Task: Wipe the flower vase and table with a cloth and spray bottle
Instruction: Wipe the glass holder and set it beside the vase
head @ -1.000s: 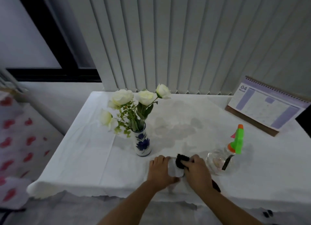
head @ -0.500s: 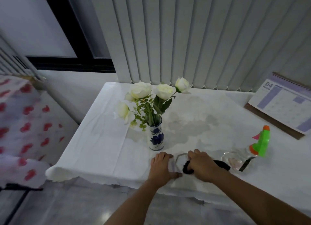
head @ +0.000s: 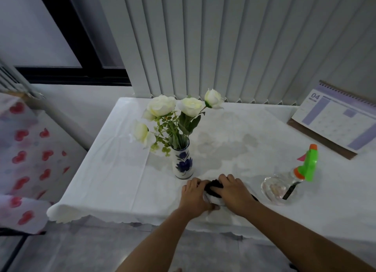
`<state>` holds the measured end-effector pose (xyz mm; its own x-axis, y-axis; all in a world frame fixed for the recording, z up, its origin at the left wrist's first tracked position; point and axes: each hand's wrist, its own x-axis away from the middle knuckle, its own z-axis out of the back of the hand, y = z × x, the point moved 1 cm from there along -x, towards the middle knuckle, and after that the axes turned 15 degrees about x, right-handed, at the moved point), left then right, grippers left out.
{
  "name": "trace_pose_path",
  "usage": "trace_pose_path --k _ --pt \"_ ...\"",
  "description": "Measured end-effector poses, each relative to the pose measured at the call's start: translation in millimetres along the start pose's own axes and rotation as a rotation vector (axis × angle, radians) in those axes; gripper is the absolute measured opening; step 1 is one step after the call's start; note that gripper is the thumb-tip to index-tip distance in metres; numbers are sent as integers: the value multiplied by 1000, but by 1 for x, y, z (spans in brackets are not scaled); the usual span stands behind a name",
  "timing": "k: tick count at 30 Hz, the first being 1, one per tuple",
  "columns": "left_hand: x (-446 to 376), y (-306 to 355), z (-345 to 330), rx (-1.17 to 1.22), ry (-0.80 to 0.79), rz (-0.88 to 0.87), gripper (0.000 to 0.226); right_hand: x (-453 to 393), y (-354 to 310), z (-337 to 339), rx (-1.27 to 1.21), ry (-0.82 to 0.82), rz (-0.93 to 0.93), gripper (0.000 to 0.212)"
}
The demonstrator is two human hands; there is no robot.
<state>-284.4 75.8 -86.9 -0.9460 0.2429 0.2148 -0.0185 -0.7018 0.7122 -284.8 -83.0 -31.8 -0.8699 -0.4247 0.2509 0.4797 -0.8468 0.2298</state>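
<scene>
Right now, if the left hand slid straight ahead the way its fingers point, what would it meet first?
Probably the blue-and-white flower vase. The left hand rests on the cloth with its fingers pointing up the table toward the vase's base, which stands just beyond them. Depth is unclear from one view, so it might pass just right of the vase.

A purple-and-white spiral desk calendar leans at the right; pale vertical blinds hang behind; a heart-printed fabric lies left.

A white vase with blue flowers painted on it stands upright just beyond the left grip. The white-and-black cloth lies bunched under both grips. The clear spray bottle with a green head stands right of the right grip, on the white surface.
</scene>
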Motion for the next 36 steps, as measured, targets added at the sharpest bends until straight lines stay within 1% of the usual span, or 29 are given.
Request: trace_pose_path --k 2,4,6,8,10,12,14,16,17,18,19,21,23,25,27,29,32,34,35,36 --pt "-1 0 0 2 8 14 95 1 -1 -1 36 -91 -133 49" --pt "-1 2 -1 6 6 31 97 7 -3 -2 46 -155 -243 40" --pt "-1 3 -2 -2 8 37 96 14 -7 -4 10 -179 -272 31" --pt "2 0 -3 -4 21 32 94 21 -9 -6 -57 -183 -218 29" --pt "3 -2 -3 -5 14 11 93 26 -5 -5 -54 -156 -137 31" --pt "2 -2 -2 -15 -7 -6 93 22 4 0 15 -138 -106 32" --pt "1 -1 0 -22 -20 -15 92 11 12 6 122 -135 -125 29" --pt "0 -1 1 -21 -31 -19 91 -1 13 9 165 -129 -117 35" --pt "0 -3 1 -25 -38 -18 91 -5 10 10 162 -119 -86 39" --pt "0 -4 2 -31 -37 -22 92 -6 6 12 152 -69 -61 42" --pt "-1 -4 2 -42 -46 -22 93 -4 0 13 125 -1 -47 42" --pt "-3 -3 4 -44 -70 -19 95 4 -11 15 102 37 30 39" --pt "-4 -4 6 -37 -84 -13 94 14 -10 7 19 31 86 34" --pt "-2 -5 8 -33 -91 -21 93 24 6 1 9 -19 99 41" --pt "-1 -5 8 -40 -102 -43 91 27 21 0 104 -26 76 44" --pt "-1 -2 8 -52 -114 -45 91 23 25 5 169 -44 26 38" --pt "-1 2 9 -69 -109 -35 92 21 9 17 213 -29 -98 23" --pt "0 3 9 -73 -95 -31 92 28 4 11 170 65 -177 40" --pt "1 3 10 -70 -78 -28 91 34 5 7 107 87 -240 47" --pt "2 3 11 -58 -52 -20 91 40 10 2 47 72 -303 50"
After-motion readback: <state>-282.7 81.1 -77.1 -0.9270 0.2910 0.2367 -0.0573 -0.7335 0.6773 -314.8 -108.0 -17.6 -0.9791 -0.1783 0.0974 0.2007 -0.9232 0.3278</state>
